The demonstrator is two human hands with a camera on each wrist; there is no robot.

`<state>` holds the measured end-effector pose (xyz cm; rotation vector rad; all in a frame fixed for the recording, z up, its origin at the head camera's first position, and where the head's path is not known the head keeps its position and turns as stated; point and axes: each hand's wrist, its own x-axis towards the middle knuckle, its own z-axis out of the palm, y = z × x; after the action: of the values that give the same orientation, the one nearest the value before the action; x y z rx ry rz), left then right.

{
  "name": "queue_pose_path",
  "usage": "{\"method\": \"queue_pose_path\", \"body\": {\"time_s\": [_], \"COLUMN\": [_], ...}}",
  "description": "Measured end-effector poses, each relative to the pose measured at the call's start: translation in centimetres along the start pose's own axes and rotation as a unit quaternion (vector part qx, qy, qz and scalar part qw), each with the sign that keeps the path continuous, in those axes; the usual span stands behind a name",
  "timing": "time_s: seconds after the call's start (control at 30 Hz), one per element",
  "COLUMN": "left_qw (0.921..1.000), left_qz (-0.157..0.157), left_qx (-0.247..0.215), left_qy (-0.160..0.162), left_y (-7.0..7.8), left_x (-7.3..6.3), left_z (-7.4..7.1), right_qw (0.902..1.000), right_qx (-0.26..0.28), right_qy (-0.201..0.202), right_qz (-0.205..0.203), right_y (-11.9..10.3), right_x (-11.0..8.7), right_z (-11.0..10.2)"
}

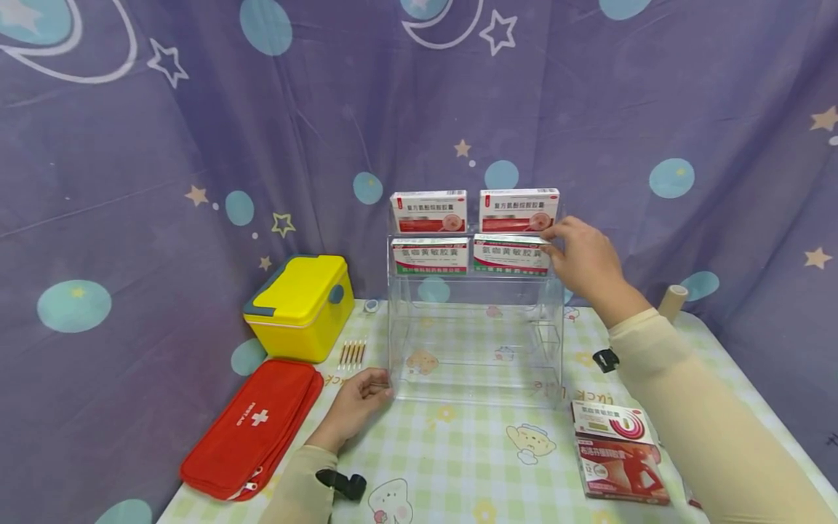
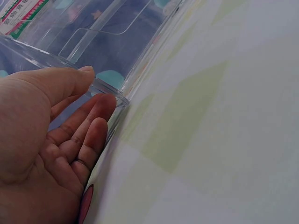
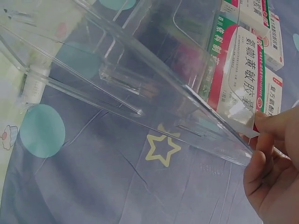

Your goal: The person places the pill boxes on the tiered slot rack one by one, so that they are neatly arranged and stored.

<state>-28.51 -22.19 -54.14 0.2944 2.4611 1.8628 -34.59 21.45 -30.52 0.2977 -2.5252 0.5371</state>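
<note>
A clear acrylic display rack (image 1: 474, 399) stands on the table, with medicine boxes on its two upper tiers. My left hand (image 1: 358, 406) grips the rack's lower left corner; thumb and fingers lie either side of the clear edge in the left wrist view. Up at the second tier, my right hand (image 1: 585, 262) pinches the right end of a green-and-white medicine box (image 1: 507, 256). A matching green-and-white box (image 1: 430, 257) sits to its left. Two red-and-white boxes, a left one (image 1: 428, 213) and a right one (image 1: 519, 211), stand on the top tier.
At the left are a yellow case (image 1: 297, 306), a red first-aid pouch (image 1: 252, 429) and several small brown-tipped sticks (image 1: 352, 354). On the right lie a white-and-pink medicine box (image 1: 609, 422) and a red medicine box (image 1: 618, 469). A pale roll (image 1: 672, 300) stands behind the right arm.
</note>
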Motion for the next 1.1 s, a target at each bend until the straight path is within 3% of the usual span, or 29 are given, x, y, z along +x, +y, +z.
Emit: {"method": "queue_pose_path", "body": {"time_s": [0.3,0.53,0.67,0.8,1.1], "left_qw": [1.0,0.9999,0.9999,0.9999,0.9997], "left_qz": [-0.002,0.0,-0.001,-0.002,-0.008], "left_qx": [0.006,0.014,0.012,0.01,0.014], "left_qy": [0.004,0.006,0.006,0.008,0.015], "left_y": [0.0,0.2,0.3,0.3,0.2], "left_x": [0.0,-0.1,-0.1,-0.1,-0.1], "left_z": [0.0,0.1,0.2,0.2,0.3], "right_qw": [0.9993,0.9943,0.9923,0.9929,0.9871], "right_qx": [0.019,0.085,0.102,0.099,0.091], "right_qy": [0.031,0.065,0.069,0.059,-0.075], "right_qz": [-0.011,-0.001,0.007,0.028,0.108], "right_y": [0.3,0.8,1.9,4.4,11.9], "right_x": [-0.2,-2.1,-4.9,-8.7,-17.4], "right_z": [0.0,-1.0,-2.4,-3.5,-4.3]}}
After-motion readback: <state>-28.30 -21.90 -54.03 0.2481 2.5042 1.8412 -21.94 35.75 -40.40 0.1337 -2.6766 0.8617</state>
